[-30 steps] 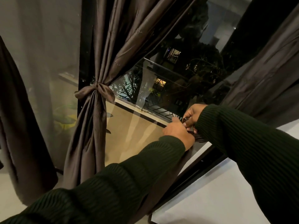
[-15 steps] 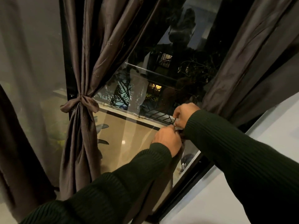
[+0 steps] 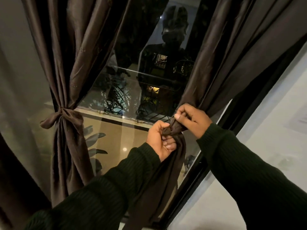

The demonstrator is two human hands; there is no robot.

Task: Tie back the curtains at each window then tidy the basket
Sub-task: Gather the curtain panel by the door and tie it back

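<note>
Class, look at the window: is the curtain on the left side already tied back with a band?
Yes. The left curtain is cinched by a knotted tie-back, while both hands are at the right curtain.

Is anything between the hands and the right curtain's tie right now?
Nothing visible. The left hand and the right hand both already grip the brown tie bunched around the right curtain, with no object between them. The left curtain hangs apart, already tied.
</note>
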